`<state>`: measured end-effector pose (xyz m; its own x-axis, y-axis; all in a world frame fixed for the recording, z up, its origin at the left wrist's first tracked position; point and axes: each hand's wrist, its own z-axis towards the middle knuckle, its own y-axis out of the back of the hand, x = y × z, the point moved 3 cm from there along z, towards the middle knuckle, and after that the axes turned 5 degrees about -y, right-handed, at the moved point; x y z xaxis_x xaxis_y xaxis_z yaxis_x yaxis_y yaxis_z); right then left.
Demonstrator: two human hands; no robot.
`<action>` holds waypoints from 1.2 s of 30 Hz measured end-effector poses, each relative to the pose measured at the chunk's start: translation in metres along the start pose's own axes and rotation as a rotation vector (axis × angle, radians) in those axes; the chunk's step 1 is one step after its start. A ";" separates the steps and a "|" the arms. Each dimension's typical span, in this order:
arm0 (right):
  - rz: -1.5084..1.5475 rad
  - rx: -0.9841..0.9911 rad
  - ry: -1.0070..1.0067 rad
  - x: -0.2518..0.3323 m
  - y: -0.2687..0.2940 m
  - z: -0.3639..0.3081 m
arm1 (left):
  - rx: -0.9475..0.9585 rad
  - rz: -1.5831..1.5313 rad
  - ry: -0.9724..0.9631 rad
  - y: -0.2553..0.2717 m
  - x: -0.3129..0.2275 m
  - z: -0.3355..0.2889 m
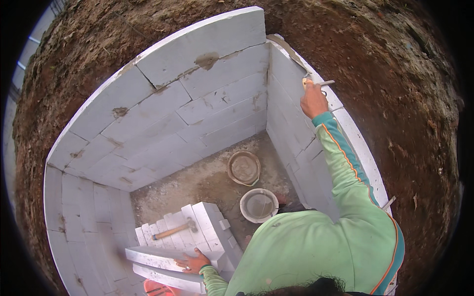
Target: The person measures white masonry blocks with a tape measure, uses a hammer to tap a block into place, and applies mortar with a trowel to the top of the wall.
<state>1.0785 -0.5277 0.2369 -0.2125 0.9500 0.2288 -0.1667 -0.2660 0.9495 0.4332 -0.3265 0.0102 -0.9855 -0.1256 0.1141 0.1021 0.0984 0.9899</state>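
Observation:
My right hand [314, 101] is stretched out to the top of the right-hand wall, closed around the handle of a trowel [298, 61]. The trowel's blade lies along the wall's top edge, near the corner, where grey mortar [284, 45] is spread. My left hand [193, 262] rests with its fingers apart on a white block [163, 258] at the lower left. Just beyond it, a wooden-handled hammer [174, 231] lies on a stack of white blocks [205, 224].
Pale block walls [163, 116] enclose me, with brown soil [395, 128] outside them. Two round buckets, one of mortar [243, 168] and one of grey liquid [259, 205], stand on the floor. A red container [160, 288] sits beside the blocks. Thin strips [327, 83] stick out at the right wall's top.

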 end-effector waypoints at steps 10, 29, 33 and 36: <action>0.061 0.007 -0.166 0.021 -0.108 0.014 | -0.034 -0.047 -0.038 0.002 -0.003 -0.001; 1.433 -0.038 -0.693 0.061 -0.134 -0.012 | 0.010 -0.007 -0.044 0.002 -0.008 -0.003; 1.601 0.109 -0.666 0.070 -0.134 -0.072 | -0.012 -0.025 -0.038 0.003 -0.006 -0.005; 1.571 0.173 -0.605 0.060 -0.139 -0.108 | -0.019 -0.027 -0.029 0.003 -0.006 -0.001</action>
<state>0.9853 -0.4513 0.0959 0.3204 -0.2628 0.9101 -0.0597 -0.9645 -0.2574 0.4400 -0.3266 0.0124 -0.9914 -0.0988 0.0856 0.0782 0.0767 0.9940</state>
